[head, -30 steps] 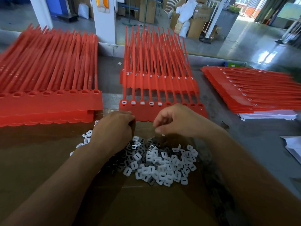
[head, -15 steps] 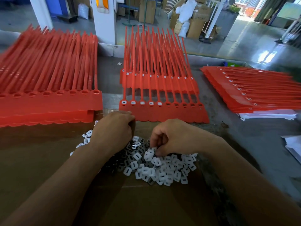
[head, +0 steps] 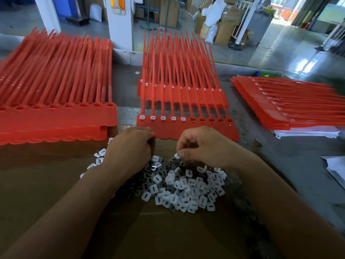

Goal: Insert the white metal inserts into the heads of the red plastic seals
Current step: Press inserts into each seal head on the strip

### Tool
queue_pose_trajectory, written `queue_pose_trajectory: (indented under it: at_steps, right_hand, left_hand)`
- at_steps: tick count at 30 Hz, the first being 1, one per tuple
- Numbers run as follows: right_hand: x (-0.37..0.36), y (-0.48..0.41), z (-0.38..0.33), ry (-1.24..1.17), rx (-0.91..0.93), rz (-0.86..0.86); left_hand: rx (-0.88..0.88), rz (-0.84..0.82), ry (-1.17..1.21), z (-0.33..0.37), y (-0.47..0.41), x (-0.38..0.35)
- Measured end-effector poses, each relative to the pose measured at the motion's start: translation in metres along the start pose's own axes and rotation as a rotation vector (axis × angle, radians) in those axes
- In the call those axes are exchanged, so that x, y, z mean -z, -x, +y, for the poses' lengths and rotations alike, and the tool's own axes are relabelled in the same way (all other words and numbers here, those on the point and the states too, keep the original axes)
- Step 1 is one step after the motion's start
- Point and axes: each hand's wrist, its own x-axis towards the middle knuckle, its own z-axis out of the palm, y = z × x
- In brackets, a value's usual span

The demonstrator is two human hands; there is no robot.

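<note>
A pile of small white inserts (head: 184, 191) lies on brown cardboard (head: 168, 230) in front of me. Just beyond it sits a red strip of seals (head: 186, 128); its left several heads hold white inserts, the right ones show dark empty sockets. My right hand (head: 203, 146) hovers over the pile's far edge and pinches one white insert (head: 177, 156) between thumb and fingers. My left hand (head: 132, 148) rests curled at the pile's left edge, its fingers hidden; what it holds cannot be seen.
A thick stack of red seal strips (head: 56, 116) with empty heads lies at the left. Another stack of red seals (head: 291, 107) lies at the right on white sheets. A second strip (head: 179, 90) sits behind the near one. Grey table surface (head: 289, 165) lies at the right.
My right hand dropped from the strip's edge into the pile, then lifted slightly with one white insert pinched. My left hand stayed in place.
</note>
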Motion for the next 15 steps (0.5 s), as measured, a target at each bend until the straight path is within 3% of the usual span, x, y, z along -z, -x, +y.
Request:
queue_pose_trajectory:
  at_steps: [12, 15]
  right_hand:
    - [0.023, -0.031, 0.051, -0.17, -0.253, 0.563]
    - [0.025, -0.044, 0.058, -0.11, -0.277, 0.625]
  left_hand:
    - [0.017, 0.003, 0.02, 0.001, 0.0, 0.001]
    - [0.015, 0.0, 0.018, 0.001, 0.0, 0.0]
